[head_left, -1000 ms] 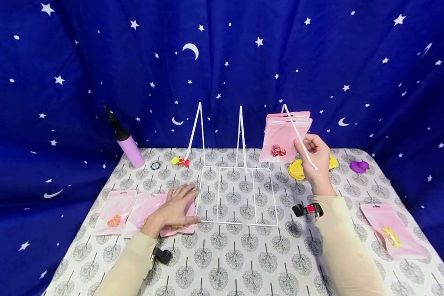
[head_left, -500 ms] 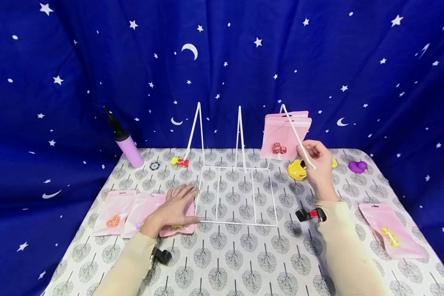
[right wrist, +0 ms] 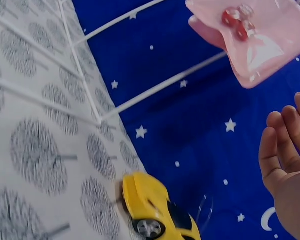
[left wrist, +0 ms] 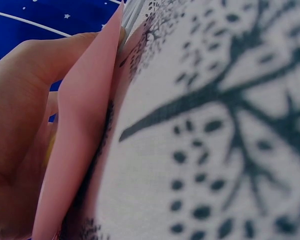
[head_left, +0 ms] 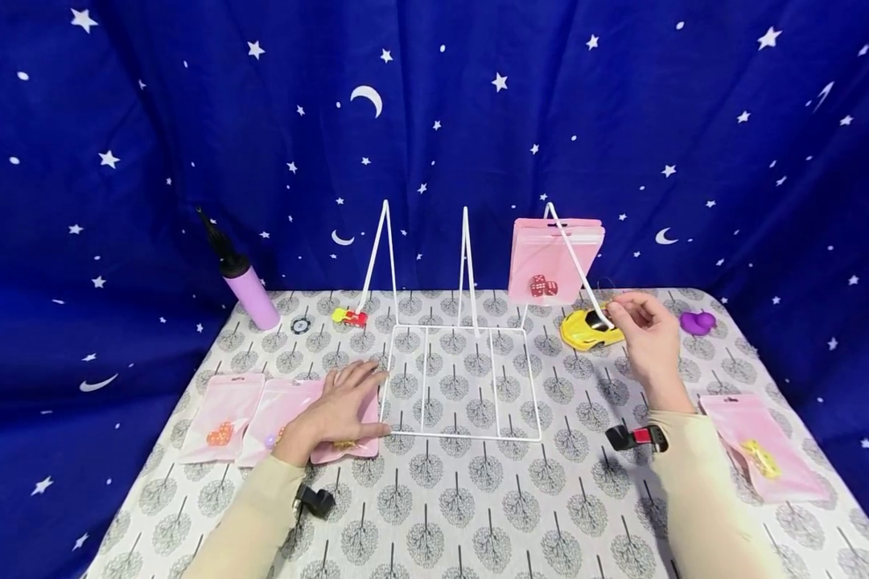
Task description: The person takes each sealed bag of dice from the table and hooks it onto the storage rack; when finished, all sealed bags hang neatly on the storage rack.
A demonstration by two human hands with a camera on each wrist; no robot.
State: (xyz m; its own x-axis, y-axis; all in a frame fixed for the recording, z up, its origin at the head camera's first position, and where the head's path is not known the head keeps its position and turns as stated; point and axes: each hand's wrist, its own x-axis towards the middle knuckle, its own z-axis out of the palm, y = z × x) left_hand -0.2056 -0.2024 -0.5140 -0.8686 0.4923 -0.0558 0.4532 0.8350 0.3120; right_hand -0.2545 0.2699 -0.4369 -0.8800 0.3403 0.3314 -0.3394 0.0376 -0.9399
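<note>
A pink bag (head_left: 553, 259) of red dice hangs on the wire rack's (head_left: 463, 378) right prong near the far edge. The right hand (head_left: 648, 338) hovers beside it, fingers loosely curled, empty. The left hand (head_left: 336, 410) presses flat on another bag (head_left: 290, 406), likely next to hang; that calls for pinching its top.

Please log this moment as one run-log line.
left hand: presses pink pouch | right hand: empty, near rack | dice pouch: hanging
</note>
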